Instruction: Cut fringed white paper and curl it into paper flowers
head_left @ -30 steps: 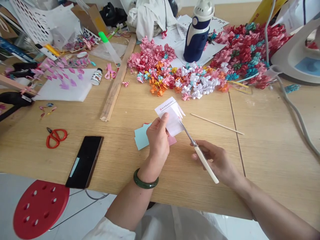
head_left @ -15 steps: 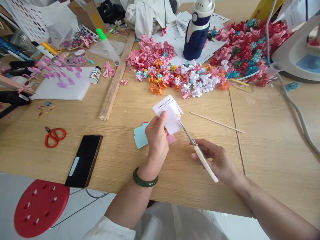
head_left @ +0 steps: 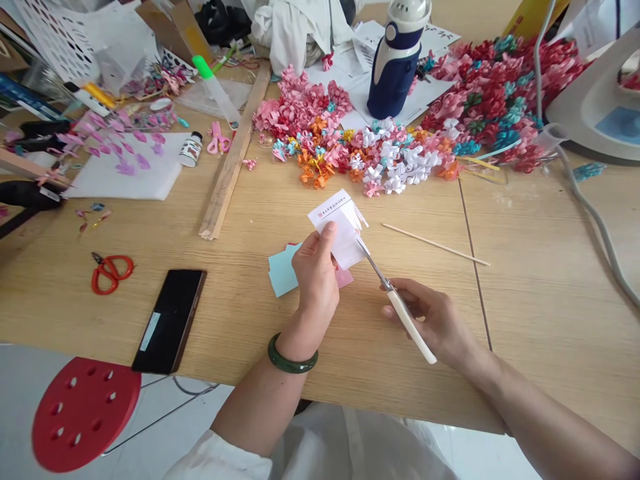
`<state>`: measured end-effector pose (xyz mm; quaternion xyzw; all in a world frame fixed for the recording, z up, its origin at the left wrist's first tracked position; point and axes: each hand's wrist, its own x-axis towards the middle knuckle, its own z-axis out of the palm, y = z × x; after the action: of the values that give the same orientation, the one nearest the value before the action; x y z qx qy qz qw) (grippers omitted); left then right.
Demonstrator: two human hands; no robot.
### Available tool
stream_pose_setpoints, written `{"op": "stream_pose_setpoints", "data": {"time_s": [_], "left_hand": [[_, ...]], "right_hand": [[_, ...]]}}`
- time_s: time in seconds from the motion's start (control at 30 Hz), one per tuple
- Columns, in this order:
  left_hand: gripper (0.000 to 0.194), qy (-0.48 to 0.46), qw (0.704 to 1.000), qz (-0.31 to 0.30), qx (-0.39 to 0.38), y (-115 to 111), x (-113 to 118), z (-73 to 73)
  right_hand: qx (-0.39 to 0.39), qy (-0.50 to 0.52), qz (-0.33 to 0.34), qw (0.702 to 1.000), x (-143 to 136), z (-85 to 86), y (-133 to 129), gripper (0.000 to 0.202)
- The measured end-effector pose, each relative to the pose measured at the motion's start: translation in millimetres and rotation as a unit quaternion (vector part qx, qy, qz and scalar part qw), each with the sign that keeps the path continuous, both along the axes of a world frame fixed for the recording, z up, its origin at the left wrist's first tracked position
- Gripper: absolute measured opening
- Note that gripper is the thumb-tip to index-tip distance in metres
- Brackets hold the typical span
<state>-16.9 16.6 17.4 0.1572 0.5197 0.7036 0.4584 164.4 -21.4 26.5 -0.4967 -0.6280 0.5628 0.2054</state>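
A small white slip of paper [head_left: 345,240] with a printed line along its top is pinched between the thumb and fingers of my left hand [head_left: 317,277]. Narrow cut strips fan out from its right edge. My right hand [head_left: 427,317] is closed around scissors [head_left: 407,323] with a white handle, and their blade tips meet the paper's right edge. Below my left hand lie light blue paper pieces [head_left: 283,272] and a pink paper piece [head_left: 344,277], partly covered by the hand. To the right of the paper rests a thin wooden stick [head_left: 435,244].
Heaps of small ribbon bows [head_left: 390,160] spread across the back, around a dark blue bottle [head_left: 395,67]. On the left are a wooden bar [head_left: 230,167], red-handled snips [head_left: 111,272] and a phone [head_left: 169,321]. A grey cable [head_left: 595,227] runs down the right side.
The hands, paper and scissors look nearly the same. The whole view has shifted very slightly, with things on the table a few pixels further right.
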Motion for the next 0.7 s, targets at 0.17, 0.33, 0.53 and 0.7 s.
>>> {"op": "stream_pose_setpoints", "data": {"time_s": [0.17, 0.33, 0.53, 0.7], "left_hand": [[0.028, -0.005, 1.0, -0.001, -0.004, -0.7, 0.3, 1.3], [0.028, -0.003, 1.0, -0.006, 0.0, -0.3, 1.0, 1.9], [0.031, -0.004, 1.0, 0.0, -0.005, 0.4, 0.0, -0.5], [0.027, -0.013, 1.0, -0.014, 0.005, -0.2, 2.9, -2.5]], "right_hand": [[-0.01, 0.003, -0.013, 1.0, 0.0, -2.9, -1.5, 0.035], [-0.012, 0.0, -0.022, 1.0, -1.6, -2.5, -0.8, 0.037], [-0.009, -0.001, -0.017, 1.0, -3.2, 3.2, 1.0, 0.04], [-0.01, -0.003, -0.018, 1.0, -0.9, 1.2, -0.3, 0.043]]}}
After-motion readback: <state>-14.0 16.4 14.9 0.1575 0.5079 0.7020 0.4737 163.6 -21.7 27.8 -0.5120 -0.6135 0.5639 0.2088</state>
